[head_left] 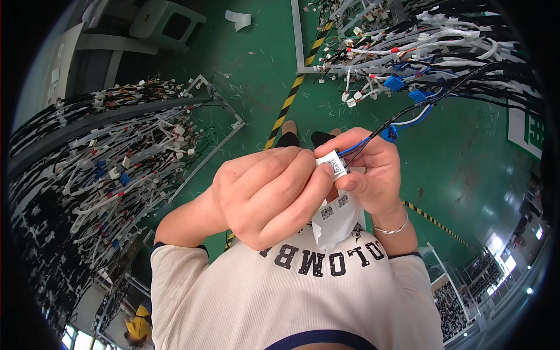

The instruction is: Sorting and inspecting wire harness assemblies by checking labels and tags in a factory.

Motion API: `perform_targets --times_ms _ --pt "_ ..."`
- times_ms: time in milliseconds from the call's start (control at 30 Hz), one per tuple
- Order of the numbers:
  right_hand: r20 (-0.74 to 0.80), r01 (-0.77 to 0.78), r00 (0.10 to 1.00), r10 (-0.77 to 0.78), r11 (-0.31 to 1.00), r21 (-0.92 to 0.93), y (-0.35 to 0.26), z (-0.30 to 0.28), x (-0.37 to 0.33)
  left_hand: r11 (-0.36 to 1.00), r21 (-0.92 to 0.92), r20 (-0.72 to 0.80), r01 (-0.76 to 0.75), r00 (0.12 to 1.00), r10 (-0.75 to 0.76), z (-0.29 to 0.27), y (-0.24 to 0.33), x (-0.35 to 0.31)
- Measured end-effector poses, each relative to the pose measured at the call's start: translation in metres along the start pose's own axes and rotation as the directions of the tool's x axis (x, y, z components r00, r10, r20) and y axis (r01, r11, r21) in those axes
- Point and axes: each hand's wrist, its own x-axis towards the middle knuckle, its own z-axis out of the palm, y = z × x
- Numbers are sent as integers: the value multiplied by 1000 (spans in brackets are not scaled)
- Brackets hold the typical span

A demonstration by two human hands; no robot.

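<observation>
Between my hands is a small white connector (339,157) with blue and black wires running out of it. A white square label (333,167) with a black code pattern lies on its face. My right hand (373,166) grips the connector, its thumb below and fingers above. The thumb and fingertips of my left hand (271,195) are pinched against the label's left edge. A white backing sheet (339,224) with more code labels hangs below the fingers; its upper end is hidden at my right hand. From the connector, a black wire harness (434,100) stretches up to the right.
A metal rack (300,49) holds bundled wire harnesses (396,55) with white and blue connectors at upper right. Another rack of harnesses (116,157) stands at left. Wire scraps and a white paper piece (238,20) lie on the green floor, crossed by yellow-black tape (286,111).
</observation>
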Motion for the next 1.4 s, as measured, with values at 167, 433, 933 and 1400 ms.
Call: perform_targets --times_ms 167,433,933,1400 --pt "-24 60 998 -62 995 -84 -1 6 8 999 22 22 -36 999 36 -12 -7 6" --pt "-124 90 986 -113 980 -177 5 -7 3 1000 19 59 -15 998 14 -9 -8 12" --pt "-154 146 972 -178 969 -201 8 -2 20 950 -263 -36 167 983 -183 -22 -14 9" --pt "-89 -71 994 63 994 -89 2 -15 49 986 32 -213 163 965 -152 22 -42 20"
